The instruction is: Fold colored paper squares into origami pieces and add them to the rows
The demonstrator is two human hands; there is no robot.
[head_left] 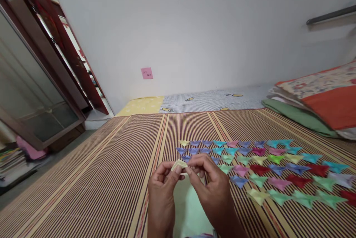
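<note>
Between my two hands is a small pale yellow folded paper [179,164], held up over the striped mat. The fingers of my left hand [164,186] pinch its left side, thumb in front. My right hand [210,180] grips its right side between thumb and fingertips. Under my wrists lies a pale green sheet [190,208], partly hidden by my hands. To the right, rows of small folded paper pieces in several colours spread over the mat, among them a yellow folded piece [258,195] and a dark red folded piece [299,181].
The striped mat [111,167] covers the bed. Folded bedding [319,108] is piled at the right edge. A white wall with a pink note [147,73] stands behind. At the left are a glass-panelled door [36,78] and stacked books [12,167].
</note>
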